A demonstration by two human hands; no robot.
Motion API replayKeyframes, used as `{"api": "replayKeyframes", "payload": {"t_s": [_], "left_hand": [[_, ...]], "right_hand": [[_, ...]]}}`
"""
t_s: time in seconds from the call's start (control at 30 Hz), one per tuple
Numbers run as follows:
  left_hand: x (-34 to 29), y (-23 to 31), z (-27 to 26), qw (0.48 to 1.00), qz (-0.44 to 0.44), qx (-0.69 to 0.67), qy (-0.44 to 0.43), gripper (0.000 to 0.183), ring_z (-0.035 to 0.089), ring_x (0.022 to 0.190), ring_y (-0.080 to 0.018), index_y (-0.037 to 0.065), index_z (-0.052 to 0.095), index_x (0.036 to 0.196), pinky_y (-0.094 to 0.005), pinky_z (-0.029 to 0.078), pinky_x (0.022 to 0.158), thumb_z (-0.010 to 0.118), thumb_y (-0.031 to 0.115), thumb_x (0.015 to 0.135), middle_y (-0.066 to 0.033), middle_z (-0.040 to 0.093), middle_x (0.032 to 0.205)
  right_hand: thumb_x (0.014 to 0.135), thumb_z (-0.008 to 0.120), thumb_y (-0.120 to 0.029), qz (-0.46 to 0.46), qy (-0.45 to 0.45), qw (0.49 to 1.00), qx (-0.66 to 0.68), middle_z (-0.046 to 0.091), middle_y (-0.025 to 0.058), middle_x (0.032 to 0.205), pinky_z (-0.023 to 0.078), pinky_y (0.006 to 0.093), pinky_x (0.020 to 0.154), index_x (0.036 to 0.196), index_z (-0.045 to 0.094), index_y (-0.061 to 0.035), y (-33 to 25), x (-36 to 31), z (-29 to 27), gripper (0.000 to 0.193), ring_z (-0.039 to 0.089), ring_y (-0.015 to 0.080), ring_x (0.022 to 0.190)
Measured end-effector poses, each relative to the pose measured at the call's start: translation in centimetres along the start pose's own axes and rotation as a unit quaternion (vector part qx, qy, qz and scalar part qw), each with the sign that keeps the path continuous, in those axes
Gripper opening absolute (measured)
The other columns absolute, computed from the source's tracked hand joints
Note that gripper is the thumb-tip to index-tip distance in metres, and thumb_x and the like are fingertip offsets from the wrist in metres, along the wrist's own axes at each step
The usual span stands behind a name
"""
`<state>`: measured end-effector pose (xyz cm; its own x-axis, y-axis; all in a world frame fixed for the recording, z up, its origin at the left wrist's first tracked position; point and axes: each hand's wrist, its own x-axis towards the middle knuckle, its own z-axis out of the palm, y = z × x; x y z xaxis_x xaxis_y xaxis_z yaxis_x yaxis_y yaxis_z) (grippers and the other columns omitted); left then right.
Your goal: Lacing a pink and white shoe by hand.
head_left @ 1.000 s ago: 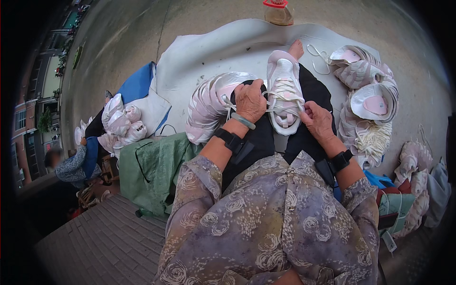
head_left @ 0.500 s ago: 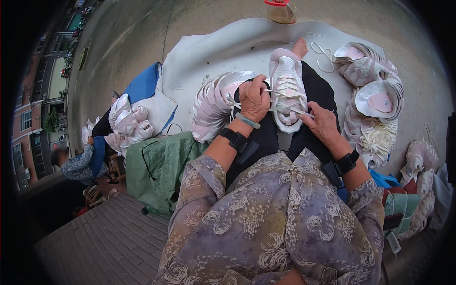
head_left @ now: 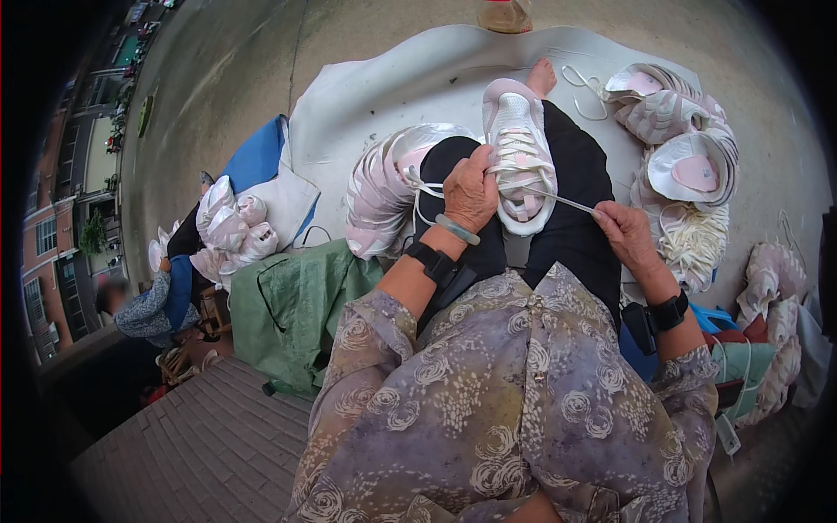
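Note:
A white and pink shoe upper, partly laced, lies lengthwise between my thighs with its tongue end away from me. My left hand is closed at its left edge, the fingertips against the upper by the lacing; its thumb and fingers partly hide what they pinch. My right hand, off to the right, pinches the end of a white shoelace. That lace runs taut from the upper's lower eyelets to my right fingers. Loose white laces hang beside my left hand.
Nested stacks of pink and white uppers stand at left and right on a white sheet. A bundle of laces lies at right, a green sack at left. Another person sits far left beside more uppers.
My right hand has moved right and slightly down, drawing the lace out straight. My left hand stays at the upper's left edge. The whole view has shifted slightly.

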<state>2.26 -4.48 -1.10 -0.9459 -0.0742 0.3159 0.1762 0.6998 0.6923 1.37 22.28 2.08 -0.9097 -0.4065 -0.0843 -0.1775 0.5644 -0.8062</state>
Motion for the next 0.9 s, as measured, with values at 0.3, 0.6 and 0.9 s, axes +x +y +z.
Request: {"api": "replayKeyframes", "payload": {"t_s": [0.3,0.6,0.9], "left_hand": [[-0.3,0.2,-1.0,0.992,-0.074,0.091,-0.044,0.031,0.056,0.073,-0.0303,0.005,0.053,0.098,-0.0405,0.042,0.064,0.056,0.013,0.068,-0.0115,0.057,0.079],[0.4,1.1,-1.6,0.970,-0.134,0.151,-0.135,0.011,0.053,0.075,-0.0277,0.009,0.056,0.075,-0.0399,0.035,0.065,0.054,0.019,0.070,-0.0068,0.057,0.075],[3.1,0.1,-1.7,0.982,0.034,0.182,-0.037,0.006,0.053,0.067,-0.0301,0.005,0.050,0.073,-0.0388,0.037,0.060,0.052,0.010,0.071,-0.0112,0.054,0.068]], "right_hand": [[0.080,0.057,-0.015,-0.041,0.004,0.999,0.028,0.052,0.0081,0.068,0.041,0.0294,0.057,0.080,0.058,-0.0019,0.0,1.0,1.0,0.013,0.052,0.0209,0.062],[0.078,0.055,-0.023,0.034,0.019,0.998,-0.039,0.057,0.0116,0.060,0.043,0.0349,0.055,0.075,0.058,-0.0033,-1.2,5.9,5.1,0.020,0.057,0.0273,0.059],[0.073,0.053,-0.019,-0.083,0.101,0.978,-0.164,0.056,0.0109,0.060,0.043,0.0403,0.055,0.068,0.054,-0.0051,-2.4,8.5,4.1,0.015,0.057,0.0313,0.062]]}}
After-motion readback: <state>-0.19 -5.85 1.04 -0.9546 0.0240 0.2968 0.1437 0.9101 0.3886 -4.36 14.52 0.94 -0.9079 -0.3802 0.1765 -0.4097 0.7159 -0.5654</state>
